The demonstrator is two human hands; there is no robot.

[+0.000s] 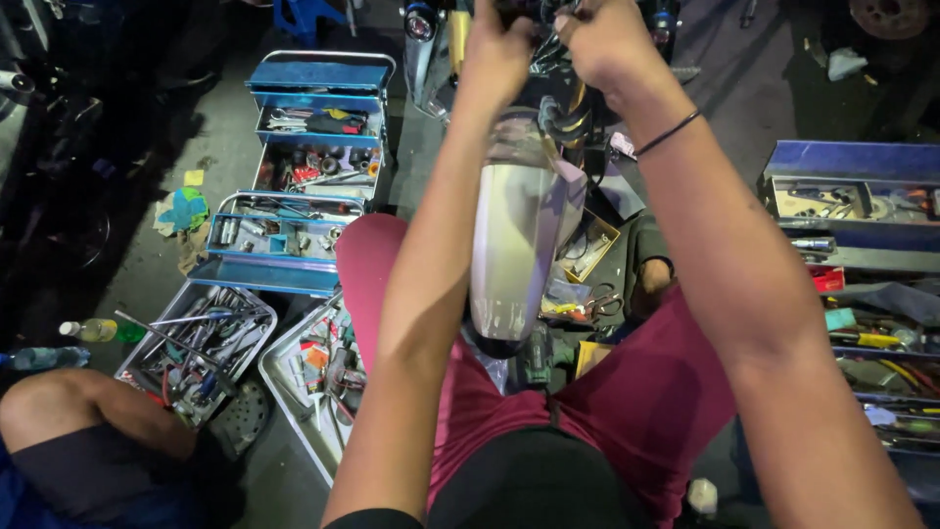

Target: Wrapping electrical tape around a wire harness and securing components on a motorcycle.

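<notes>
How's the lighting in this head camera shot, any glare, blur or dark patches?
Head view: strong light from near the camera brightens the forearms, the left hand and right hand; glare washes out the pale fender panel; the open blue toolbox is evenly lit and sharp; the left edge and top corners fall into deep shadow; the raised hands look slightly soft.

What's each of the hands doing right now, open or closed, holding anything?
Left hand: closed in a fist at the dark vehicle part above the pale fender; what it grips cannot be told.
Right hand: closed likewise; grip hidden.
</notes>
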